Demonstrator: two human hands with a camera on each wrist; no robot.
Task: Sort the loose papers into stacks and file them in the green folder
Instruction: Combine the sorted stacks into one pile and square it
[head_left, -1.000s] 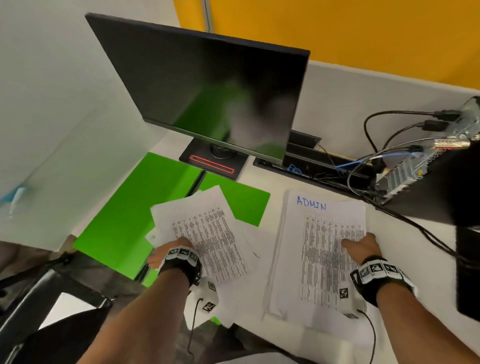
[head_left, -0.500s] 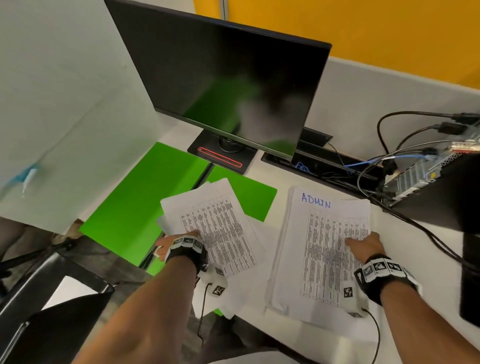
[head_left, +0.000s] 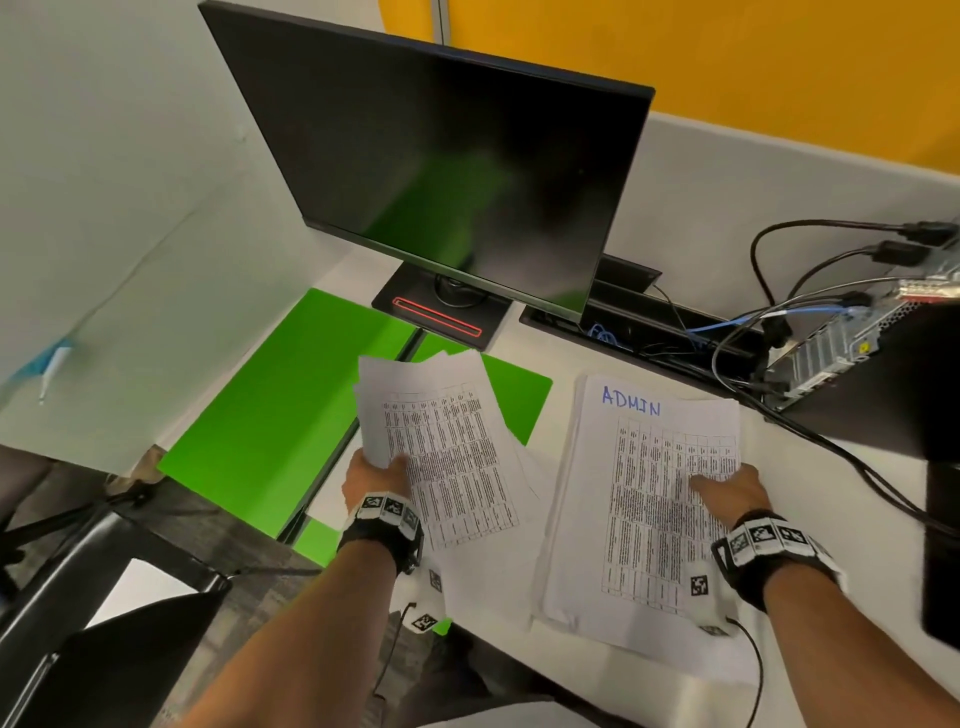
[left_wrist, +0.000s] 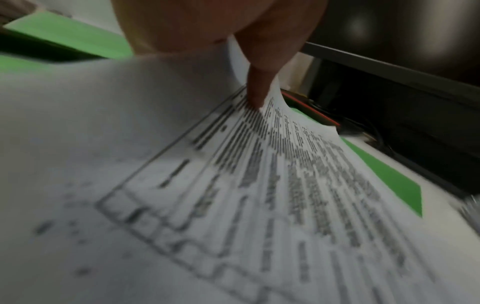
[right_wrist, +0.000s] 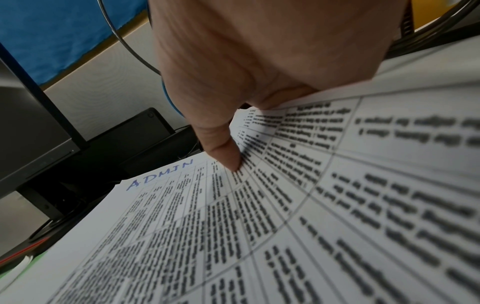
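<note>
An open green folder (head_left: 291, 410) lies flat at the left of the white desk, partly under the monitor stand. My left hand (head_left: 376, 470) grips a sheaf of printed table sheets (head_left: 447, 447) by its near left edge, thumb on top (left_wrist: 255, 96), lifted and tilted over the folder's right leaf (left_wrist: 389, 176). More loose sheets (head_left: 488, 566) lie beneath it. To the right sits a stack headed ADMIN (head_left: 644, 499). My right hand (head_left: 727, 486) holds that stack's right edge, thumb (right_wrist: 223, 152) pressed on the top sheet and fingers hidden behind the edge.
A dark monitor (head_left: 441, 171) on a red-lined stand (head_left: 441, 317) rises behind the folder. A cable tray (head_left: 639, 322), black cables (head_left: 831, 452) and a computer box (head_left: 872, 374) crowd the back right. Grey partition walls close the left. A black chair (head_left: 104, 623) stands below left.
My left hand has raised its sheaf off the loose pile and tilted it upright toward the monitor. The right hand stays on the ADMIN stack. The head view has shifted a little.
</note>
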